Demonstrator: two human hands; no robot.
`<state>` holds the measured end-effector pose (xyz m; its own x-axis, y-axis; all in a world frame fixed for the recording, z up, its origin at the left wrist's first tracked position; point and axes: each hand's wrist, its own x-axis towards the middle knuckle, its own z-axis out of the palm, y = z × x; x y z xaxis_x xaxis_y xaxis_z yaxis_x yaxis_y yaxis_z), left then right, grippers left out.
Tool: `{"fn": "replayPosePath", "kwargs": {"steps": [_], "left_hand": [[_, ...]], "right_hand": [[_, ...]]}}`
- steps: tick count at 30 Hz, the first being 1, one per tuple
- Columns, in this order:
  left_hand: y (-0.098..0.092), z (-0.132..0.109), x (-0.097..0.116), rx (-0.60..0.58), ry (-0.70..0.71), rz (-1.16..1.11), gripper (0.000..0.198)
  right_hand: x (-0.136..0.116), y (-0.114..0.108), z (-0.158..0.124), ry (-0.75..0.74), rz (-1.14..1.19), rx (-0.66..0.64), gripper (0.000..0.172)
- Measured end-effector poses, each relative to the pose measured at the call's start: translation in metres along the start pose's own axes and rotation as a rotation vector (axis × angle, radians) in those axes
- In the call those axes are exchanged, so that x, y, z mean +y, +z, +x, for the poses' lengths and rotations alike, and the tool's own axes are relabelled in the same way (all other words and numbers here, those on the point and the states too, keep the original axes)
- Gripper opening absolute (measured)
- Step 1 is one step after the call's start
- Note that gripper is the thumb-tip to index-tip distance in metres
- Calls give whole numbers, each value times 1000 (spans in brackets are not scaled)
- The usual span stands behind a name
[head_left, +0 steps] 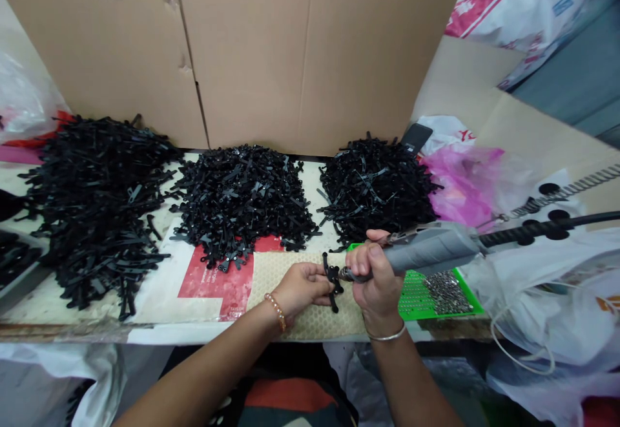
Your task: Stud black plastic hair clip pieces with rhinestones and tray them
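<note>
Black plastic, a small cross-shaped part (332, 281), is pinched in the grip of the left hand (303, 288) just above a beige honeycomb mat (271, 278) near the tabletop (39, 298) front edge. The right hand (375, 278) has its grip wrapped tight round a grey power screwdriver (431, 249), whose tip touches the part. A green tray (416, 298) (metal screws (445, 291) heaped in it) lies just beside that hand. Three piles of black parts (242, 194) lie behind.

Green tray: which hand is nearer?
Right. The right hand, gripping the grey screwdriver, overlaps the green tray at its left edge; the left hand, pinching a black part, is farther left.
</note>
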<state>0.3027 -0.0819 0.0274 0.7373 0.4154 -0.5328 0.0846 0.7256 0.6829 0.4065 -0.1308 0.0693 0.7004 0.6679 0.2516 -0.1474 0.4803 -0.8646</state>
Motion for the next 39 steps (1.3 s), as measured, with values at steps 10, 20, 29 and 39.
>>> {"fn": "replayPosePath", "kwargs": {"steps": [10,20,29,39], "left_hand": [[2,-1,2,16,2,10,26],[0,-1,0,-16,8,19,26],[0,0,0,-5,2,-1,28],[-1,0,-1,-15,12,3,31]], "right_hand": [[3,0,-2,6,4,-16,17],[2,1,-2,4,-1,-25,16],[0,-1,-1,-1,-22,-15,18],[1,2,-1,3,-60,-7,20]]}}
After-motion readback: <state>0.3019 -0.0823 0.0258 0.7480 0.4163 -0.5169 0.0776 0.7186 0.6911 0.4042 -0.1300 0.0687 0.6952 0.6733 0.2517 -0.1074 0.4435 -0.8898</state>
